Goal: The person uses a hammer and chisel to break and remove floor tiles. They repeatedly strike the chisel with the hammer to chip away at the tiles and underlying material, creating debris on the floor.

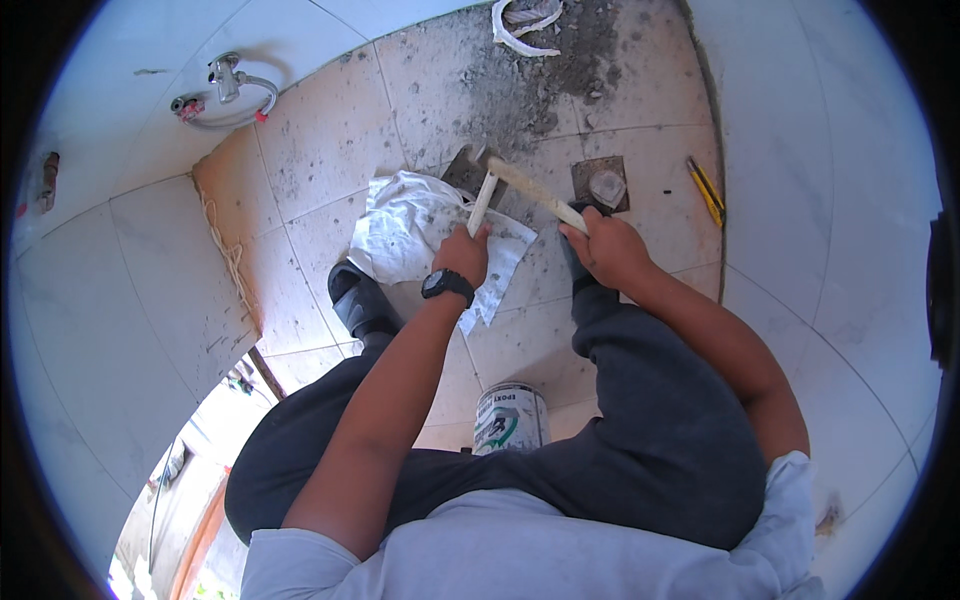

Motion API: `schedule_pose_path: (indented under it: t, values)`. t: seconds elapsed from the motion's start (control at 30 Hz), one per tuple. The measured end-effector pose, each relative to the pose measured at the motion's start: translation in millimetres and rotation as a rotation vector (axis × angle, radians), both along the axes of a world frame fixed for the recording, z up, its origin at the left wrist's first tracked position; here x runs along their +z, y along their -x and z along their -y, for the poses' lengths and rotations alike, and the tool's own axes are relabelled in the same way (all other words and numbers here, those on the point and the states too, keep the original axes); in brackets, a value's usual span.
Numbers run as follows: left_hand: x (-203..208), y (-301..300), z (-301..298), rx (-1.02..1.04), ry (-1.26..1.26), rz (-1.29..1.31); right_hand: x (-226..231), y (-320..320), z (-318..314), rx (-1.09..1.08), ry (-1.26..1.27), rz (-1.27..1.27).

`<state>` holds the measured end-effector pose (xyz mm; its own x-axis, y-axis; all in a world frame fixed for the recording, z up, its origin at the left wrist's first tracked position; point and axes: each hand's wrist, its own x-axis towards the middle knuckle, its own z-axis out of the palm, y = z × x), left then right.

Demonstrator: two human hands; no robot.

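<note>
My left hand (463, 256), a dark watch on its wrist, is closed around a tool with a short pale handle (482, 204). My right hand (610, 250) grips a tool with a longer wooden handle (538, 188), slanting up to the left. The far ends of both tools meet beside a dark, flat metal blade (463, 172). Which tool the blade belongs to, I cannot tell. Just below and left of it, a crumpled white cloth (395, 225), speckled with grey bits, lies on the tiled floor (335, 235) between my feet.
Grey rubble (560, 95) and a broken white ring (520, 40) lie at the far wall. A square floor drain (603, 185) is near my right foot, a yellow cutter knife (706, 192) further right. A paint can (511, 415) stands between my legs. A valve with hose (229, 82) juts from the left wall.
</note>
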<state>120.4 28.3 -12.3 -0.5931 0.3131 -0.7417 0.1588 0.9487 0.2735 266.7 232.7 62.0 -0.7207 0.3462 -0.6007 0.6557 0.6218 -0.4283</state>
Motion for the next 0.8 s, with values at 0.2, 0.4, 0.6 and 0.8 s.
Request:
schedule_pose_path:
  t: [0.2,0.4,0.6,0.8]
  values:
    - [16.8,12.8,-13.5,-0.046,0.064,-0.004,-1.1,1.9,-7.6,-0.019,0.007,0.013]
    - [22.1,29.5,-30.5,-0.087,0.121,0.034,21.5,4.2,-18.0,-0.135,0.056,-0.053]
    - [7.5,43.6,-22.7,-0.219,0.025,0.058,30.6,8.4,-31.2,-0.146,0.053,-0.066]
    - [3.4,3.7,-7.0,0.093,-0.074,0.001,27.7,4.1,-24.1,-0.163,0.107,-0.085]
